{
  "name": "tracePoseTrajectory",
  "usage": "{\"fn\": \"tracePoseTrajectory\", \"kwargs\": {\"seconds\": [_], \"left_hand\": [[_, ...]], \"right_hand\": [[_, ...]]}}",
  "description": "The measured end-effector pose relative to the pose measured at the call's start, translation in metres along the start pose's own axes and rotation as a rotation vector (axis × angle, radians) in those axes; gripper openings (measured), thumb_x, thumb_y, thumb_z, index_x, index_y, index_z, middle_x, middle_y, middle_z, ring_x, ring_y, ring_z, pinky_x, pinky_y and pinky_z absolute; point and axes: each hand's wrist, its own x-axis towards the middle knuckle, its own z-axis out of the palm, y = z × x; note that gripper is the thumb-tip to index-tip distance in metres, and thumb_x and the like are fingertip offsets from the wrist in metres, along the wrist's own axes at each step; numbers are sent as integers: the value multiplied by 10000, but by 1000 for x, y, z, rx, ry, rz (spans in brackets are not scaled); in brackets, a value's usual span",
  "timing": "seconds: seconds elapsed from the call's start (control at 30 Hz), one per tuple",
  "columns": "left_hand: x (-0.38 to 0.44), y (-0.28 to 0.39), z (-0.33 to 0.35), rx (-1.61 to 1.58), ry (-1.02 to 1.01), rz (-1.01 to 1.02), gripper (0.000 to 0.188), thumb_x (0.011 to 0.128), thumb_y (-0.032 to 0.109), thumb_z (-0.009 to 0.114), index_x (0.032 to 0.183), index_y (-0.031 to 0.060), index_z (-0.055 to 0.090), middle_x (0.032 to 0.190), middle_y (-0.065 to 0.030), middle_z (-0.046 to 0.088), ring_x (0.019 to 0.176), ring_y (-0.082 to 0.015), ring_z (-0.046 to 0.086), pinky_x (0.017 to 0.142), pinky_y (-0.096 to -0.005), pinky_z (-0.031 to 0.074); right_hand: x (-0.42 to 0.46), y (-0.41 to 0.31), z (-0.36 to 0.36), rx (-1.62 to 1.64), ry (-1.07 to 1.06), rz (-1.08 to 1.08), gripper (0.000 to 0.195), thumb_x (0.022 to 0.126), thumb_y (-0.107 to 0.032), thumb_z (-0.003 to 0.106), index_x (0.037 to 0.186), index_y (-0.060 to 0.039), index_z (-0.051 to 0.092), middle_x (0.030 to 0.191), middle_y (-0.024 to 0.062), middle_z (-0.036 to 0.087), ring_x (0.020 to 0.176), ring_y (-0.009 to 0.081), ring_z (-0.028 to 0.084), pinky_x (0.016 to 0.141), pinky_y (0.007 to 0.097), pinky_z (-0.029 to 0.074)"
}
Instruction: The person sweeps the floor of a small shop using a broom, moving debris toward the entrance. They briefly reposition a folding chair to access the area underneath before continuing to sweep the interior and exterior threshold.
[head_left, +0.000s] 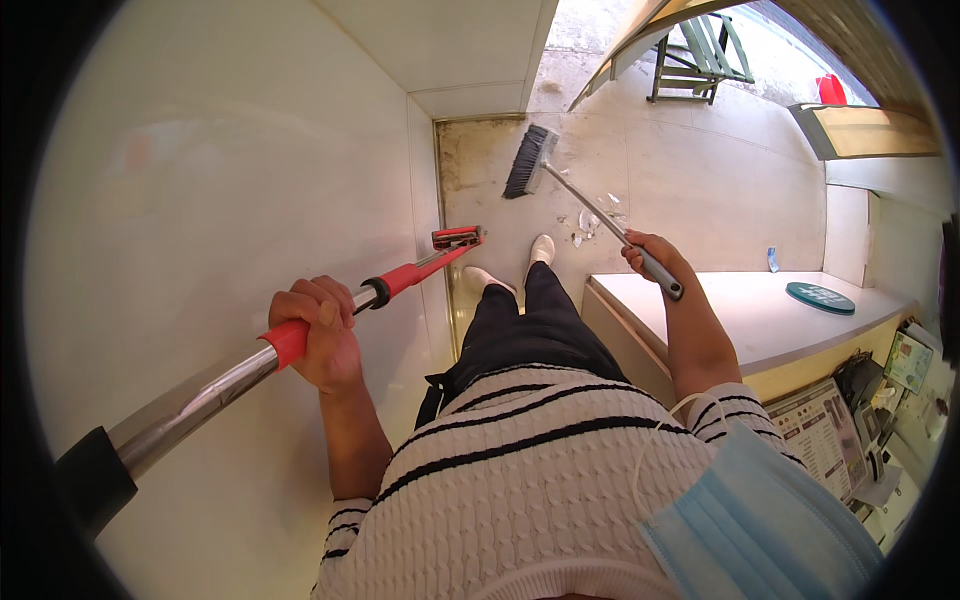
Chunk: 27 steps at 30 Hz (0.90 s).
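My left hand (321, 330) is closed around the metal handle of a red-headed mop (459, 238), likely a sponge mop, whose head is at the floor by the left wall. In my right hand (651, 255) is the upper end of a grey broom handle (589, 202). The broom's dark bristles (525, 161) are tilted near the floor, beyond my shoes; whether they touch it I cannot tell. Scraps of litter (588, 222) lie on the floor between the broom head and the white counter.
A white counter (697, 307) with a round green sign (820, 298) stands at the right. A smooth wall (225, 187) runs along the left. Beyond the doorway are a folding stool (697, 64) and a red bucket (831, 89). A blue face mask (765, 517) hangs at my chest.
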Motion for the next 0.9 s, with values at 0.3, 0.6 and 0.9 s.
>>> {"fn": "tracePoseTrajectory", "kwargs": {"seconds": [0.3,0.6,0.9], "left_hand": [[5,2,-3,25,37,-16,165,797,-8,512,704,77,406,563,-5,367,466,-111,341,459,-259,305],[9,0,1,10,-6,-56,179,815,-8,500,699,80,396,562,-3,362,473,-100,324,474,-250,311],[4,0,18,34,26,-70,207,805,-9,526,684,86,388,560,-1,367,474,-102,337,469,-250,320]], "right_hand": [[-116,91,39,-552,76,-60,667,872,-77,502,1449,-195,189,674,34,463,497,107,442,414,261,398],[-65,90,3,-711,26,53,622,868,-87,548,1417,-117,258,680,68,509,510,126,499,406,257,421],[-76,22,-84,-565,385,-129,554,851,-52,527,1337,-122,271,662,39,455,521,127,475,395,265,404]]}}
